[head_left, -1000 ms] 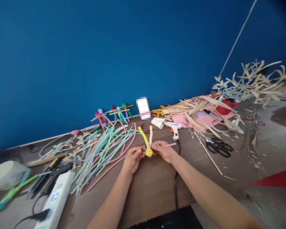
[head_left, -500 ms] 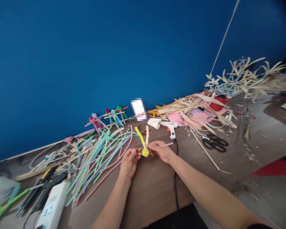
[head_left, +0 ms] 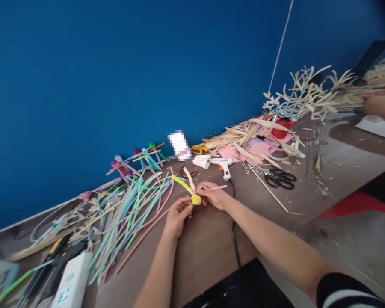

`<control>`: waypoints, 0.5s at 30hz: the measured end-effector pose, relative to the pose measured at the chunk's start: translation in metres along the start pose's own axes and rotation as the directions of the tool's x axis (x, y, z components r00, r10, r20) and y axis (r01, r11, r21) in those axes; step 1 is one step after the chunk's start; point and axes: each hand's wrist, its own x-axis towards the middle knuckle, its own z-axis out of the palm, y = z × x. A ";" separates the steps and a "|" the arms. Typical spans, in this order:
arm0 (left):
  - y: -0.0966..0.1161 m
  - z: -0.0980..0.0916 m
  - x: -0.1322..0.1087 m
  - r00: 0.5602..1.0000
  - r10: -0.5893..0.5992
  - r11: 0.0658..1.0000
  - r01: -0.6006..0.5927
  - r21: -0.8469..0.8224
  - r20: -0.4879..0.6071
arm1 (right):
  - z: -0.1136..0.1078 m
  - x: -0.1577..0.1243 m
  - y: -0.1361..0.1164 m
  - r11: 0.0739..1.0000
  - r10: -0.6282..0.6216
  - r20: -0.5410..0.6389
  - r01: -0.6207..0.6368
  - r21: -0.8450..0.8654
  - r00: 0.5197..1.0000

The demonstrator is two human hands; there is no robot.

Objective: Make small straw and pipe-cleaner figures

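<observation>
Between my hands is a small pipe-cleaner figure (head_left: 196, 199), with a yellow coil at its lower end and two fuzzy legs, one yellow and one pale, pointing up and leaning left. My left hand (head_left: 179, 215) pinches the coil's left side with its fingers closed. My right hand (head_left: 214, 197) grips the figure from the right, its fingertips partly hidden behind the coil. A pink pipe cleaner (head_left: 216, 187) sticks out to the right from my right fingers. Left of my hands lies a spread of loose pastel pipe cleaners (head_left: 137, 218).
A white glue gun (head_left: 225, 167) and black-handled scissors (head_left: 279, 179) lie beyond my right hand. Dried husk strips (head_left: 240, 134) are heaped by the wall. Small pipe-cleaner figures (head_left: 144, 158) stand at back left. A power strip (head_left: 72, 282) is front left. Another person's hand (head_left: 381, 109) is far right.
The figure has tilted left in my hands, its legs now leaning rather than upright. The view has swung slightly right, and more of the other person's hand shows at far right.
</observation>
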 end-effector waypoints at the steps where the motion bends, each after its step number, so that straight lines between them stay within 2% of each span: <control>1: 0.000 0.000 0.000 1.000 0.001 1.000 0.000 0.011 -0.018 | 0.000 0.000 -0.001 1.000 0.003 0.005 -0.003 0.008 1.000; 7: 0.001 0.001 0.005 0.991 -0.021 0.999 0.014 -0.049 -0.130 | -0.002 0.000 -0.001 0.998 0.039 0.038 -0.040 0.038 0.999; 15: 0.000 -0.004 0.003 0.992 0.012 0.994 -0.026 -0.109 -0.125 | -0.002 0.000 -0.003 0.994 0.034 0.038 -0.038 0.107 0.999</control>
